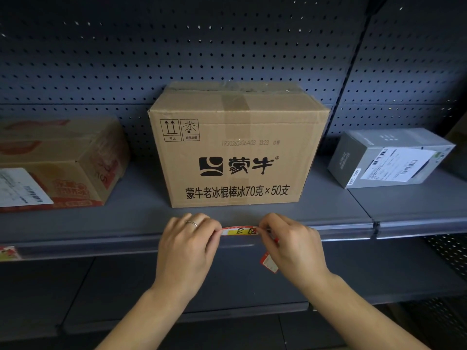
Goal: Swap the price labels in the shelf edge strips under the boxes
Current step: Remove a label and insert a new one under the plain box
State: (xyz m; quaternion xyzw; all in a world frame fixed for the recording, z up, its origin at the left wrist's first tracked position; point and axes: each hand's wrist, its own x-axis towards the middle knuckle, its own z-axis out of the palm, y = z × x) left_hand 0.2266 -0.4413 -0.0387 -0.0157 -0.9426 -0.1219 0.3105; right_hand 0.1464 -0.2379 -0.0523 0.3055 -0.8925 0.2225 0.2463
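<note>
A red and yellow price label (240, 231) marked "B" lies along the shelf edge strip (341, 232), right under the big brown cardboard box (232, 152). My left hand (188, 246) pinches the label's left end and my right hand (290, 245) pinches its right end. A second red label (269, 263) hangs from under my right hand's palm. Another label (7, 252) sits in the strip at the far left, below the red-printed carton (63, 157).
A grey box (389, 157) with white shipping stickers stands on the shelf at the right. Dark pegboard (227, 46) backs the shelf. A lower shelf (227, 311) juts out beneath my forearms.
</note>
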